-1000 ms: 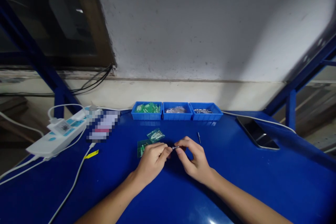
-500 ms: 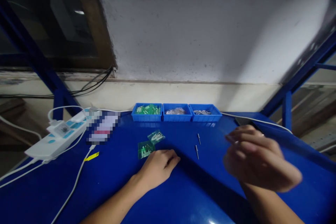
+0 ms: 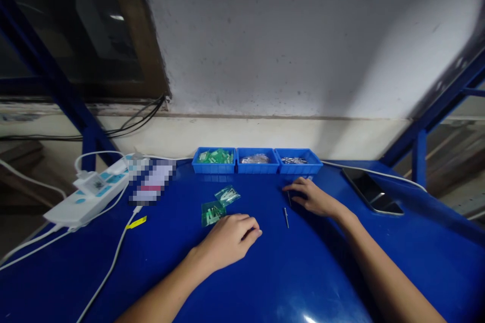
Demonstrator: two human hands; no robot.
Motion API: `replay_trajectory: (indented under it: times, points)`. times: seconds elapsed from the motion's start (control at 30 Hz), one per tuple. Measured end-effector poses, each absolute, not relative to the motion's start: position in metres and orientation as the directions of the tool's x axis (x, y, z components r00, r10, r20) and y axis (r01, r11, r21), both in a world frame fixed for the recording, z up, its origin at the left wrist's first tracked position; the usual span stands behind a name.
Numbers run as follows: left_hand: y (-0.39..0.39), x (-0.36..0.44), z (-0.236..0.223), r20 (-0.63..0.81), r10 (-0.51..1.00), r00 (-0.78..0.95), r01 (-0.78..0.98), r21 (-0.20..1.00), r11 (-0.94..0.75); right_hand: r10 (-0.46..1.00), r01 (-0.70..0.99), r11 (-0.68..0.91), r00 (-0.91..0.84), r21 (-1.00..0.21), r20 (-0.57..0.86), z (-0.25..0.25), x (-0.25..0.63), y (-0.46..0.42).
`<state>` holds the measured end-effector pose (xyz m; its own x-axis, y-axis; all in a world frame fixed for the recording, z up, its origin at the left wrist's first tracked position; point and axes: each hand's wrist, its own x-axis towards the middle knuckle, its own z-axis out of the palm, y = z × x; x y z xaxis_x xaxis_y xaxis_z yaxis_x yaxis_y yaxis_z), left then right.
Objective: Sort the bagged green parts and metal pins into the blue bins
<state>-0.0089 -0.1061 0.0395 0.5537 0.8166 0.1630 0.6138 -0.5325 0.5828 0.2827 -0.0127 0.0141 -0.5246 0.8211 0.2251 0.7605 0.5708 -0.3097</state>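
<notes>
My right hand [image 3: 312,198] reaches down over a slim metal screw [image 3: 289,198] on the table, thumb and index finger apart on either side of it. A second screw [image 3: 286,217] lies just nearer to me. My left hand [image 3: 231,238] rests on the blue table [image 3: 280,272], fingers curled under, thumb and index tips close together; its palm side is hidden. Beside its knuckles lie two small clear bags: the nearer bag [image 3: 212,213] contains green and white pieces, and the farther bag [image 3: 227,195] white ones.
Three blue bins stand along the back: a left bin [image 3: 214,168] of green packets, a middle bin [image 3: 257,167] of clear bags, a right bin [image 3: 299,168] of metal screws. A phone [image 3: 373,192] lies at right. A white power strip [image 3: 83,202] and cables occupy the left.
My right hand has come down from its raised position at right, moving left to the farther screw. The phone behind it is now uncovered. My left hand stays about where it was.
</notes>
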Motion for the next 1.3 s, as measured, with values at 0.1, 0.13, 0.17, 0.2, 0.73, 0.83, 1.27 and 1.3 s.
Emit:
replay_trajectory:
  times: [0.1, 0.13, 0.17, 0.2, 0.73, 0.83, 1.27, 1.3]
  points:
    - [-0.106, -0.009, 0.040, 0.129, 0.811, 0.571, 0.625, 0.572, -0.531, 0.825, 0.757, 0.564, -0.533, -0.328, 0.188, 0.016, 0.277, -0.010]
    - [-0.106, -0.010, 0.041, 0.122, 0.811, 0.573, 0.630, 0.567, -0.531, 0.826, 0.756, 0.563, -0.532, -0.334, 0.186, 0.016, 0.275, -0.009]
    - [-0.106, -0.010, 0.041, 0.119, 0.810, 0.574, 0.634, 0.562, -0.532, 0.825, 0.754, 0.565, -0.533, -0.337, 0.190, 0.016, 0.273, -0.008]
    - [-0.107, -0.010, 0.041, 0.122, 0.809, 0.574, 0.636, 0.555, -0.535, 0.823, 0.752, 0.568, -0.532, -0.336, 0.199, 0.015, 0.270, -0.009]
    - [-0.065, 0.013, 0.017, 0.427, 0.853, 0.299, 0.685, 0.527, -0.504, 0.747, 0.702, 0.653, -0.535, -0.284, 0.394, 0.019, 0.189, -0.048]
    - [-0.071, 0.012, 0.014, 0.437, 0.855, 0.278, 0.675, 0.545, -0.498, 0.740, 0.685, 0.663, -0.538, -0.303, 0.403, 0.020, 0.190, -0.049]
    - [-0.075, 0.007, 0.018, 0.388, 0.879, 0.278, 0.799, 0.415, -0.436, 0.728, 0.597, 0.685, -0.533, -0.417, 0.432, 0.024, 0.188, -0.056]
    - [-0.075, 0.007, 0.018, 0.379, 0.884, 0.275, 0.807, 0.408, -0.426, 0.726, 0.596, 0.686, -0.529, -0.416, 0.439, 0.024, 0.188, -0.056]
